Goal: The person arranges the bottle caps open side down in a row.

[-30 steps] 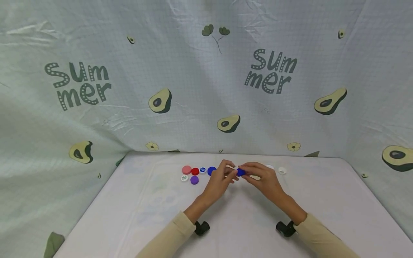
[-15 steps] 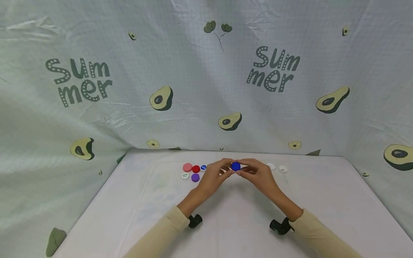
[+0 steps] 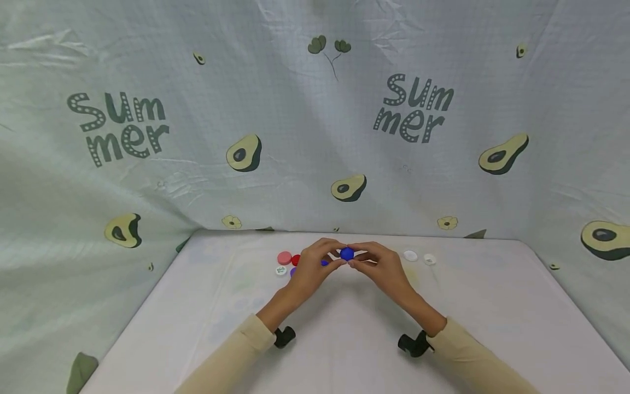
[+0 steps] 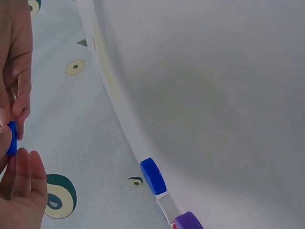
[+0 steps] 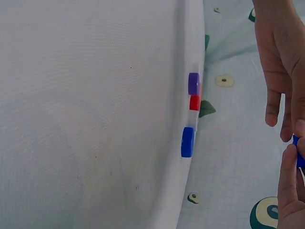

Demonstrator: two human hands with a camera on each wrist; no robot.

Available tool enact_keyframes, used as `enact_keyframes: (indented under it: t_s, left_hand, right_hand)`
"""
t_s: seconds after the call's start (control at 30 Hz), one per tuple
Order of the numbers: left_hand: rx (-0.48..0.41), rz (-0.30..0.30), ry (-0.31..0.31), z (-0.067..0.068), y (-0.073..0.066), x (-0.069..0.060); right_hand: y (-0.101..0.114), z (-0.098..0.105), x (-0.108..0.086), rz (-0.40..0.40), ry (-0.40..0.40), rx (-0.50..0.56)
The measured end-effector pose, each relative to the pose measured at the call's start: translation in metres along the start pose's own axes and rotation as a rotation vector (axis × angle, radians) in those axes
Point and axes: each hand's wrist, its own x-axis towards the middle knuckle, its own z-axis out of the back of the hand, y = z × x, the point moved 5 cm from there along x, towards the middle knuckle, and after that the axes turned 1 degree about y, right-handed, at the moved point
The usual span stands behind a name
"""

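Note:
A small blue bottle cap (image 3: 346, 253) is held up over the far part of the table, between both hands. My left hand (image 3: 311, 268) pinches its left side between thumb and fingers. From the other side my right hand (image 3: 386, 271) pinches the same cap. In the left wrist view, the cap (image 4: 13, 138) appears edge-on between the fingertips; in the right wrist view, fingers partly cover the cap (image 5: 299, 151). Behind the left hand, another blue cap (image 3: 324, 263) lies on the table, mostly hidden.
Left of the hands lie a pink cap (image 3: 284, 258), a red cap (image 3: 296, 260), a printed white cap (image 3: 281, 271) and a partly covered purple cap (image 3: 292, 271). Two white caps (image 3: 410, 255) lie to the right. A patterned cloth (image 3: 295, 120) hangs behind the table (image 3: 344, 350).
Both hands have shifted left with the blue cap, and its round face has turned toward the head view. The left fingers have closed onto the cap, which the right hand was holding.

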Motion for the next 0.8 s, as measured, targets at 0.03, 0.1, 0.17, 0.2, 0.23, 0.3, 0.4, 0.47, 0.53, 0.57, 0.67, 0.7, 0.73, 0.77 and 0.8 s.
enact_keyframes:
  t_s: [0.03,0.1,0.17,0.2,0.23,0.3,0.4,0.47,0.53,0.57,0.67,0.7,0.73,0.77,0.8]
  left_hand:
    - [0.002,-0.004,0.002,0.001,0.0,0.0]
    - [0.003,-0.009,0.006,0.004,0.0,0.0]
    - [0.005,-0.013,0.006,0.007,0.001,-0.001]
    - [0.009,-0.017,0.006,0.008,0.002,-0.001]
    - [0.012,-0.019,0.006,0.009,0.003,-0.001]
    - [0.015,-0.029,0.005,0.012,0.005,-0.002]
    - [0.012,-0.036,0.017,0.014,0.008,-0.002]
    - [0.006,-0.035,0.033,0.014,0.009,-0.002]
    - [0.005,-0.032,0.051,0.016,0.01,-0.002]
    - [0.009,-0.029,0.059,0.016,0.01,-0.002]
    - [0.023,-0.02,0.068,0.018,0.012,-0.002]
    - [0.027,-0.018,0.064,0.018,0.013,-0.002]
    - [0.03,-0.02,0.058,0.019,0.013,-0.002]
    - [0.035,-0.028,0.05,0.019,0.014,-0.001]
    - [0.036,-0.037,0.039,0.02,0.014,-0.001]
  right_hand:
    - [0.0,-0.001,0.001,0.001,-0.002,0.007]
    - [0.001,-0.002,0.003,0.002,-0.003,0.02]
    - [0.002,-0.004,0.005,0.004,-0.002,0.024]
    - [0.002,-0.006,0.006,0.003,0.0,0.022]
    - [0.003,-0.007,0.007,0.005,-0.001,0.014]
    - [0.004,-0.01,0.01,0.008,-0.003,-0.004]
    - [0.006,-0.015,0.013,0.014,-0.012,-0.008]
    - [0.007,-0.017,0.014,0.016,-0.02,0.001]
    - [0.007,-0.02,0.016,0.016,-0.023,0.015]
    - [0.007,-0.021,0.016,0.016,-0.023,0.021]
    - [0.008,-0.025,0.019,0.019,-0.017,0.022]
    - [0.008,-0.026,0.02,0.018,-0.015,0.022]
    - [0.008,-0.027,0.021,0.016,-0.014,0.017]
    - [0.007,-0.028,0.023,0.015,-0.014,0.012]
    - [0.007,-0.028,0.024,0.012,-0.015,0.005]
